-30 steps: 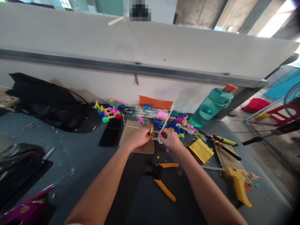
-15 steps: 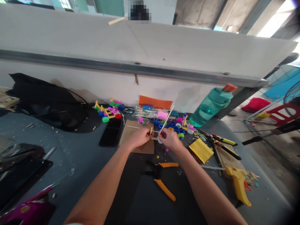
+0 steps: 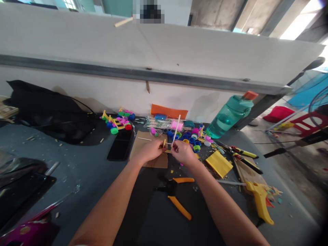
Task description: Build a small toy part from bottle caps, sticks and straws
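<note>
My left hand [image 3: 153, 151] is closed on a small yellow stick frame [image 3: 164, 142], above the right side of a piece of brown cardboard [image 3: 151, 163]. Close beside it, my right hand [image 3: 183, 152] pinches a thin white stick [image 3: 176, 128] that stands nearly upright. The stick's lower end is at the frame; whether they touch I cannot tell. Another thin pale stick [image 3: 145, 138] sticks out to the left past my left hand. My fingers hide most of the frame. Below both hands lie orange-handled pliers [image 3: 179, 206].
A phone [image 3: 119, 145] lies left of the cardboard. Coloured bottle caps [image 3: 188, 136] and small toy-like assemblies [image 3: 116, 123] sit behind. To the right are a teal water bottle [image 3: 227, 116], folded yellow paper [image 3: 219, 164], yellow-and-black pliers [image 3: 247, 164] and a yellow glue gun [image 3: 261, 201].
My right hand has moved slightly left, and its white stick has swung from a rightward slant to nearly upright. My left hand keeps hold of the yellow frame. The view has shifted slightly.
</note>
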Available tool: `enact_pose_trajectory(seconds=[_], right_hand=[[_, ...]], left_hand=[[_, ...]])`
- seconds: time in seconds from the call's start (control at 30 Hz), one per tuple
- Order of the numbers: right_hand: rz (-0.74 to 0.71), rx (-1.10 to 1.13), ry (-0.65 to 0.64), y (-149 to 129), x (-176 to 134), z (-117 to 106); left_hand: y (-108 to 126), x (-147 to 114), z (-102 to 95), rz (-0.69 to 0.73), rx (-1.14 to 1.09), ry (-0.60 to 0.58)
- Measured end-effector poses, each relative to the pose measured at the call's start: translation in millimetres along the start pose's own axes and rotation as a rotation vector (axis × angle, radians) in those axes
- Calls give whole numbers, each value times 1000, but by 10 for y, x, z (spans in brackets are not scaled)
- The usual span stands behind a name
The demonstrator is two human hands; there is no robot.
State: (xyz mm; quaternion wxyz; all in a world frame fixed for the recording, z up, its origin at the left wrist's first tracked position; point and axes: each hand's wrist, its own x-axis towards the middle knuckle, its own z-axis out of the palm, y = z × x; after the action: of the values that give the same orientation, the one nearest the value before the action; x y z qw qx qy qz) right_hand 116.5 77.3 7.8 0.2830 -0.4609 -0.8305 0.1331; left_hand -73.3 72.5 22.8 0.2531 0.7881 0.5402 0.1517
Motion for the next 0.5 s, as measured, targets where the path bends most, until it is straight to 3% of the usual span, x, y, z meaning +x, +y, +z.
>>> enact_pose_trajectory(seconds=[0.5], right_hand=[[148, 221, 9, 10, 14, 19]], left_hand=[[31, -8, -20, -29, 54, -1]])
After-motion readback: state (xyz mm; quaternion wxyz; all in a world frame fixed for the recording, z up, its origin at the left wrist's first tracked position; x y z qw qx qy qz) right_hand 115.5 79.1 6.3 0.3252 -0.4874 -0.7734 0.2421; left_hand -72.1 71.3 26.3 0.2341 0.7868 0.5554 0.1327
